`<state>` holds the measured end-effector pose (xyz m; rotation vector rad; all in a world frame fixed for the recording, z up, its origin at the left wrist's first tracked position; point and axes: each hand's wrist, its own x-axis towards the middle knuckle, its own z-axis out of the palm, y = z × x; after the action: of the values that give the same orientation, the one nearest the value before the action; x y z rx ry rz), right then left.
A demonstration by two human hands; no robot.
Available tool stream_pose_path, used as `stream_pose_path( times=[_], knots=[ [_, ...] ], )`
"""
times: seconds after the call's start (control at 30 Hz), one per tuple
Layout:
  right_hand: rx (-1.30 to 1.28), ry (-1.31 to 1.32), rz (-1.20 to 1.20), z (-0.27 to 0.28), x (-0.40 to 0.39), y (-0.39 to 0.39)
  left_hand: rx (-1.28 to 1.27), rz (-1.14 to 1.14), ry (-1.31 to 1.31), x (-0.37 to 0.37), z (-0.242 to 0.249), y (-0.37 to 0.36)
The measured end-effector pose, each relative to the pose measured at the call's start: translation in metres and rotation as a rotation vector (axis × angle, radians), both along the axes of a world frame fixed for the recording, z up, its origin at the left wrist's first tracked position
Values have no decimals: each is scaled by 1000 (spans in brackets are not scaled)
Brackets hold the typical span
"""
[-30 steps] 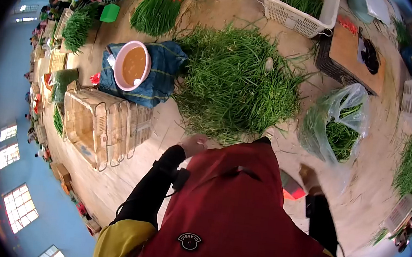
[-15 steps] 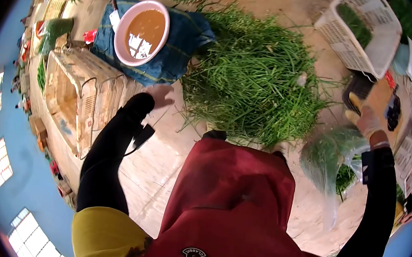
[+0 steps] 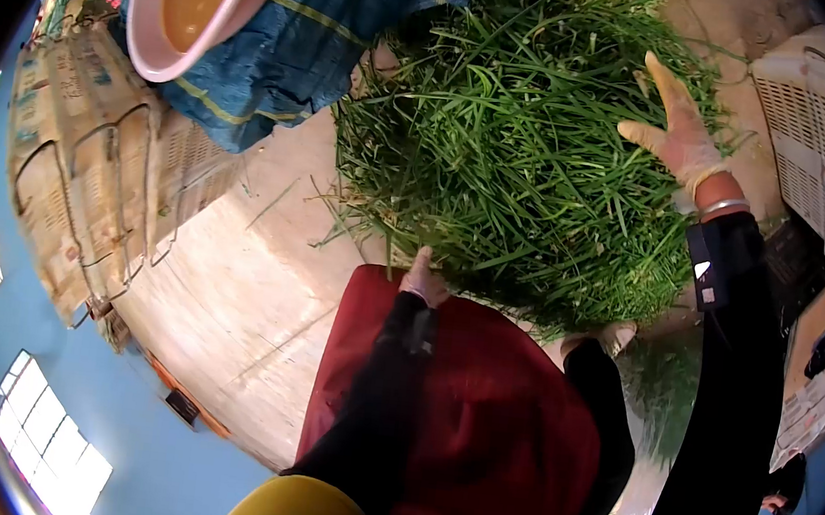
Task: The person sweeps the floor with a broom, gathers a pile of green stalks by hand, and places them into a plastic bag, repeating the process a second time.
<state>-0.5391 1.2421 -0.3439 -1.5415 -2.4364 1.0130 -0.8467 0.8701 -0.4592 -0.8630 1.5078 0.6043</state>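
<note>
A wide heap of long green stalks (image 3: 534, 150) lies loose on the pale floor. Over its right side my right hand (image 3: 681, 140) wears a thin yellowish glove, fingers spread, with nothing in it. My left hand (image 3: 424, 280) is at the heap's near edge, by the top of my dark red apron (image 3: 477, 405). One finger of it points up at the stalks; the others are hard to make out, and I cannot tell whether they hold anything.
A pink basin (image 3: 157, 55) of brown liquid stands on a blue cloth (image 3: 299, 45) at upper left. Below it is a worn crate (image 3: 82, 152). At right are a white crate (image 3: 817, 139) and a plastic bag (image 3: 661, 384) with greens.
My view has turned and come closer to the heap. My left hand has moved right, to the heap's near edge. My right hand has moved left from beside the brown board to over the stalks.
</note>
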Motion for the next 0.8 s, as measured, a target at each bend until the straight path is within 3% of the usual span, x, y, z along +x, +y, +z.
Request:
stream_pose_path(
  times=[0.1, 0.23, 0.3, 0.37, 0.4, 0.47, 0.5, 0.53, 0.57, 0.6, 0.63, 0.67, 0.7, 0.73, 0.77, 0.8],
  knots=[
    [63, -13, 22, -44, -18, 24, 149, -8, 96, 19, -21, 2],
    [126, 41, 37, -90, -41, 42, 148, 43, 261, 26, -56, 10],
    [-1, -13, -73, -126, -49, 40, 147, 106, 271, 33, -61, 19],
    [-307, -364, -123, -121, -72, 18, 403, 246, 248, 41, -60, 34],
    [-549, -394, -104, -136, -71, 9, 515, 203, 299, 43, -64, 42],
    [-561, -273, -128, -146, -64, -29, 543, 139, 221, 43, -62, 76],
    [-884, -178, -63, -136, -57, -34, 561, 95, 144, 45, -57, 88],
    [-933, -115, -78, -136, -48, -52, 863, 63, 33, 40, -74, 90],
    [-719, 68, -269, -154, -40, -89, 1040, -34, 130, 57, -48, 115],
    [-807, 59, -163, -165, -27, -109, 998, -65, 102, 56, -37, 110],
    [-952, 183, -353, -113, -21, -115, 947, -100, 67, 50, -28, 93],
    [-794, 95, -115, -117, -11, -141, 1043, -79, 102, 48, -27, 69],
    [-636, -14, 103, -119, 8, -168, 934, -42, 10, 35, -21, 48],
    [-731, 273, -179, -79, 22, -179, 818, -15, -114, 46, 7, 59],
    [-770, 564, -478, -41, 26, -187, 898, -73, -196, 63, 49, 63],
    [-869, 476, -549, -42, 27, -199, 773, -17, -272, 62, 64, 66]
  ],
)
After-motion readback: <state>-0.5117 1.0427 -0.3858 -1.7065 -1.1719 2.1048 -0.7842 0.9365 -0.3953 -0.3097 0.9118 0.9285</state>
